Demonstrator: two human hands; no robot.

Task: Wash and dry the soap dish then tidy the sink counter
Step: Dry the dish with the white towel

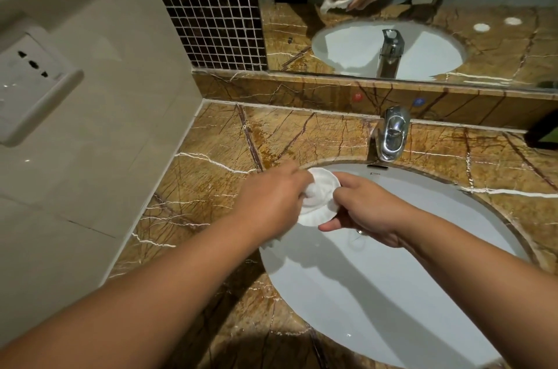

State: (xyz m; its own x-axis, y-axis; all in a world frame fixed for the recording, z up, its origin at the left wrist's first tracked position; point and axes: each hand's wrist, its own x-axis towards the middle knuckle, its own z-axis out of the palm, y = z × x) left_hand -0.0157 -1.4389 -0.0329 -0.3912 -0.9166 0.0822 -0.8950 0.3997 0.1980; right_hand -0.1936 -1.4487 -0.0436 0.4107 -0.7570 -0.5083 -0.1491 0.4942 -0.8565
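Note:
A small white round soap dish point(324, 187) with a scalloped rim is held over the left edge of the white sink basin point(392, 293). My right hand point(367, 211) grips the dish from the right side. My left hand point(271, 202) presses a white cloth or tissue point(311, 211) against the dish; a bit of the cloth hangs below the hand. Most of the cloth is hidden by my fingers.
A chrome faucet point(391, 134) stands behind the basin on the brown marble counter point(217, 172). A mirror point(422, 6) above reflects the hands. A dark object point(543, 133) sits at the far right edge. A wall socket point(30, 81) is on the left wall.

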